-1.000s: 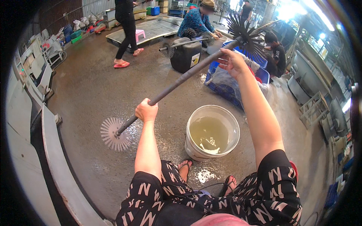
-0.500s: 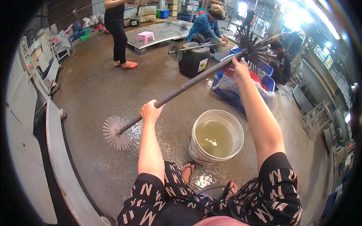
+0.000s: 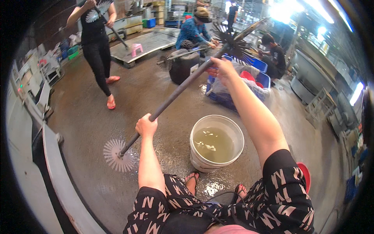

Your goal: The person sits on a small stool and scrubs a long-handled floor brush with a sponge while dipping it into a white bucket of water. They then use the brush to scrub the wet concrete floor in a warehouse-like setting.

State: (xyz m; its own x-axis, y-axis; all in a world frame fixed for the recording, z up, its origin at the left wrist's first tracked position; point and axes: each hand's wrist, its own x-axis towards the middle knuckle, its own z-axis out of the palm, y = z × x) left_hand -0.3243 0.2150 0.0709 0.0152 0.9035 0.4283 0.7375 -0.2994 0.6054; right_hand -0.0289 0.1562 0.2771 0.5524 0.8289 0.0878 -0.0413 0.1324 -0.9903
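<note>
My left hand: closed around the lower half of the grey rod (image 3: 180, 89); my left hand (image 3: 146, 126) gripped it just left of the frame's centre.
My right hand: curled around the same rod farther up; the right hand (image 3: 223, 71) was near its upper end.
Grey rod: slanted from the lower left of centre to the upper middle, with a pale slotted disc (image 3: 113, 156) at its low end and a dark bladed disc (image 3: 242, 47) at its high end.
White bucket: upright on the wet floor (image 3: 82, 128) at the centre; the bucket (image 3: 200, 163) was partly filled with cloudy, yellow-green liquid (image 3: 218, 147), the inner wall bare above it.
Blue crate: right of upper centre; the crate (image 3: 224, 99) held crumpled whitish sheeting (image 3: 226, 86) and red bowls (image 3: 247, 75).
Dark jerrycan: upper middle; a second rod (image 3: 186, 54) lay across the jerrycan (image 3: 182, 73), whose inside I could not see.
Red basin: right of my shorts, lower right; my shorts partly hid the basin (image 3: 305, 177), and I could not tell its contents.
Pink stool: upper left, the stool (image 3: 136, 48) on a low platform (image 3: 156, 39).
Co-workers: one standing person (image 3: 95, 41) at upper left held a rod; another in blue (image 3: 190, 34) crouched at upper middle.
</note>
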